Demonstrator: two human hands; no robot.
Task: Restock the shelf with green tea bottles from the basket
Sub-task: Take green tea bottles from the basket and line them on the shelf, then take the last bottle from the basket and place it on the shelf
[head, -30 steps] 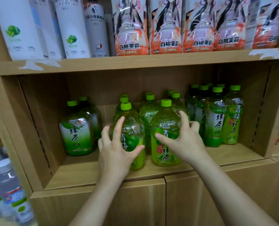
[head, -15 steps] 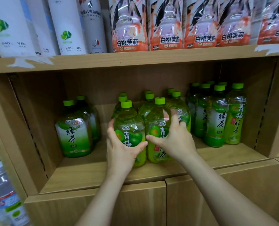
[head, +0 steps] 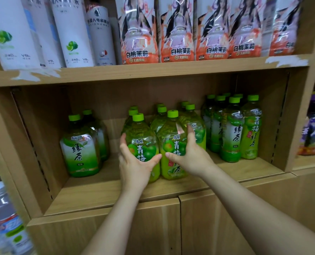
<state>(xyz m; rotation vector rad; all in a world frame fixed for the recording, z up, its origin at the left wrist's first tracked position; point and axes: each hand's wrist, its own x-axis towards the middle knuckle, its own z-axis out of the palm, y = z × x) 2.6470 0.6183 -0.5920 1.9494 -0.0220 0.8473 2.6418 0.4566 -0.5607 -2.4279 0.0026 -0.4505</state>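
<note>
Mid-frame, the left hand [head: 134,163] curls round the left bottle [head: 143,137], the right hand [head: 190,156] round the right bottle [head: 171,135]. The bottles have slid together and now touch, so this pair seems almost placed.

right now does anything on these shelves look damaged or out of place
The upper shelf edge is chipped, showing white patches at its left and right ends. The green bottles stand upright, including the left bottle in the left hand and the right bottle in the right hand.
</note>
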